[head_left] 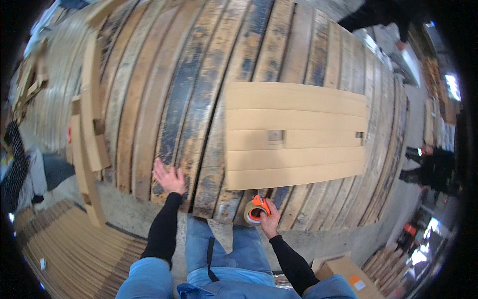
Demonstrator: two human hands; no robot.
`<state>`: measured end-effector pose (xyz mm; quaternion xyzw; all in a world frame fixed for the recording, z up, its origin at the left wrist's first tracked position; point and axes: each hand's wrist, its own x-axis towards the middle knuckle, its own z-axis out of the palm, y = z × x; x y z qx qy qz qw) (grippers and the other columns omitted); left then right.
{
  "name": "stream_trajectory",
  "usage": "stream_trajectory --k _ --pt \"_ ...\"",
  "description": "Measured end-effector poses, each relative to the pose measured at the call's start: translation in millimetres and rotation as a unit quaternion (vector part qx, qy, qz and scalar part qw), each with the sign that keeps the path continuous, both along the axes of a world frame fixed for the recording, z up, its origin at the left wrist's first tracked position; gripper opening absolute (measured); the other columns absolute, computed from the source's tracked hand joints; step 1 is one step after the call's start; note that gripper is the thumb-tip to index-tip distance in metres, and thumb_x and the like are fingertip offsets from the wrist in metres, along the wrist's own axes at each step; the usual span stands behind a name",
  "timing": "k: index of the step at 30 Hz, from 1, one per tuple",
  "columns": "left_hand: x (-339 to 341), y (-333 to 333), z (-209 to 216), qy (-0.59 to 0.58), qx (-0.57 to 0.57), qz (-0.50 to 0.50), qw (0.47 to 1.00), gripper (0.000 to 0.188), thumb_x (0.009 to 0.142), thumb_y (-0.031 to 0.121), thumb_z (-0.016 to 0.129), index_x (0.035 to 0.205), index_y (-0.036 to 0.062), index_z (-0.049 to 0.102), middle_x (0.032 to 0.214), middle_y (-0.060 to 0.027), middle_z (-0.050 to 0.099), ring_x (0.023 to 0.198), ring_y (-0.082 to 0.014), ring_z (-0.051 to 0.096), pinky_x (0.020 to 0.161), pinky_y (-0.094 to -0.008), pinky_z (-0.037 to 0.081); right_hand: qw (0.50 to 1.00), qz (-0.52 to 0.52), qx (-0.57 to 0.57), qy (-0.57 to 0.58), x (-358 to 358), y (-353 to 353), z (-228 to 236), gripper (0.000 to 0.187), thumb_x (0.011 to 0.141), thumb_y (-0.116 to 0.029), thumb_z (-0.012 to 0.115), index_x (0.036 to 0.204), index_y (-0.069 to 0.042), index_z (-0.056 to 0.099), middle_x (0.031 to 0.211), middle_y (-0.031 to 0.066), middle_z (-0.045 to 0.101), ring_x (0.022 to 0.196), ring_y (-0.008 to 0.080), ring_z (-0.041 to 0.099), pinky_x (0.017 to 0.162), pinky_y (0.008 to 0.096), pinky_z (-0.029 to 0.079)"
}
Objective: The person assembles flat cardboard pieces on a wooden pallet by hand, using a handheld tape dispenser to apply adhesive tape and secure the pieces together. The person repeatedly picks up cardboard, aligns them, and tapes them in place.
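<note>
In my right hand (270, 219) is an orange tape dispenser (258, 203) loaded with a roll of tape, held at the near edge of the wooden slat table. My left hand (169, 178) lies on the slats with its fingers spread, holding nothing. A flat cardboard sheet (298, 117), creased lengthwise into several strips, rests on the table ahead of my right hand. It has two small cutouts, one near its middle and one by its right end. The dispenser is just below the sheet's near edge; whether they touch I cannot tell.
Long folded cardboard pieces (82, 154) lie along the table's left side. A stack of flat cardboard (74, 249) stands at lower left, and a cardboard box (343, 273) at lower right. People in dark clothes are at the far right (433, 169) and top right (378, 17).
</note>
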<state>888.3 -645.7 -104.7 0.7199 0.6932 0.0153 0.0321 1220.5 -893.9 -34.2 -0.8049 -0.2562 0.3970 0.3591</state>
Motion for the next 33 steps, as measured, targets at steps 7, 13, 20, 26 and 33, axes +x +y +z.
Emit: stream_trajectory --k 7,13,20,26,33 --pt "54 -23 18 -0.323 0.004 0.072 0.944 0.049 0.101 0.034 0.062 0.121 -0.0104 0.054 0.162 -0.0263 0.034 0.149 -0.0443 0.031 0.123 -0.0540 0.022 0.991 -0.129 0.020 -0.033 64 -78 1 0.051 0.075 0.009 0.057 0.126 0.006 0.065 0.129 0.0181 0.067 0.127 0.0281 0.060 0.110 0.0391 0.046" --pt "166 -84 45 -0.258 -0.081 0.020 0.962 0.057 0.078 0.022 0.085 0.118 -0.0032 0.054 0.148 -0.0236 0.043 0.135 -0.0414 0.042 0.109 -0.0494 0.038 0.941 -0.338 -0.011 -0.028 137 -122 -35 0.046 0.080 0.008 0.061 0.126 0.005 0.065 0.123 0.0114 0.064 0.115 0.0217 0.062 0.103 0.0354 0.048" --pt "130 -53 43 -0.404 -0.125 0.176 0.889 0.047 0.081 0.014 0.087 0.113 0.0008 0.056 0.093 -0.0061 0.064 0.077 -0.0197 0.061 0.069 -0.0359 0.052 0.923 -0.138 -0.093 -0.348 174 -109 -9 0.073 0.077 -0.007 0.078 0.145 -0.002 0.051 0.154 0.0211 0.041 0.143 0.0384 0.039 0.118 0.0533 0.030" --pt "75 31 121 -0.583 -0.188 0.287 0.736 0.024 0.097 0.017 0.071 0.113 0.0079 0.057 0.083 -0.0015 0.066 0.049 -0.0085 0.053 0.040 -0.0243 0.041 0.890 0.229 -0.023 -0.393 183 21 60 0.088 0.070 -0.018 0.086 0.149 -0.009 0.049 0.161 0.0217 0.033 0.147 0.0426 0.032 0.121 0.0599 0.023" --pt "51 31 157 -0.396 -0.028 0.193 0.898 0.043 0.091 0.019 0.077 0.123 0.0033 0.054 0.108 -0.0145 0.066 0.097 -0.0239 0.063 0.084 -0.0406 0.055 0.831 0.479 0.053 -0.279 194 115 45 0.061 0.075 -0.010 0.075 0.135 -0.010 0.062 0.141 0.0169 0.059 0.130 0.0338 0.057 0.107 0.0485 0.047"
